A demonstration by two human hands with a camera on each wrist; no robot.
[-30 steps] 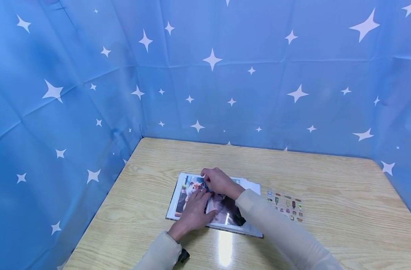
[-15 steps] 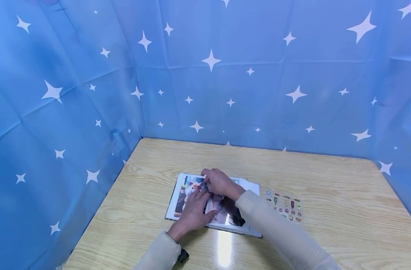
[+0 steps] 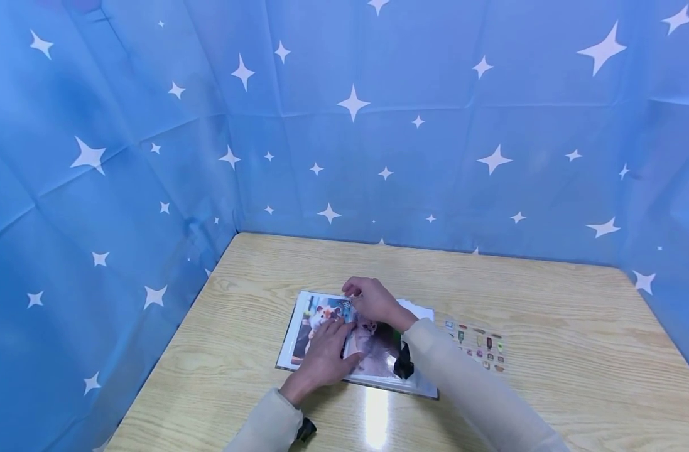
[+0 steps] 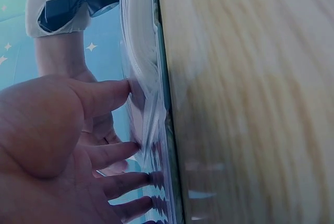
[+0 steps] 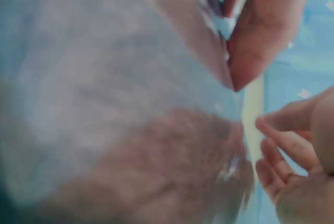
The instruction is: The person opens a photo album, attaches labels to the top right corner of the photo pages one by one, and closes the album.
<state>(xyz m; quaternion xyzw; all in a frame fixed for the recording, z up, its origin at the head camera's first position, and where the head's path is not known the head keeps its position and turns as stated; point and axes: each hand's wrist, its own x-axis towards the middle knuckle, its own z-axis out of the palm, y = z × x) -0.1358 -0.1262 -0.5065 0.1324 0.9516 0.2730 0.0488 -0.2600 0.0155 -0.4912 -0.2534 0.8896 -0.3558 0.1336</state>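
An album [image 3: 417,384] lies spread on the table, with an animal picture under glossy film on each side. My left hand [image 3: 324,356] rests across its middle, fingers extended; the left wrist view shows its fingertips [image 4: 141,179] against the pages' edge side. The right hand [image 3: 374,300] is bent over the top of the right page, near the spine. In the right wrist view one fingertip of the right hand [image 5: 263,31] meets its reflection on the shiny page [image 5: 104,93]. I cannot tell whether these fingers pinch anything.
A clear sheet of small colourful stickers [image 3: 489,344] lies to the right of the album, partly behind the right sleeve [image 3: 463,376]. The wooden table [image 3: 220,351] ends at a blue star-patterned curtain [image 3: 412,188].
The right hand has lifted slightly and shifted a little to the right, uncovering more of both pictures near the spine. My left hand stays in place on the album.
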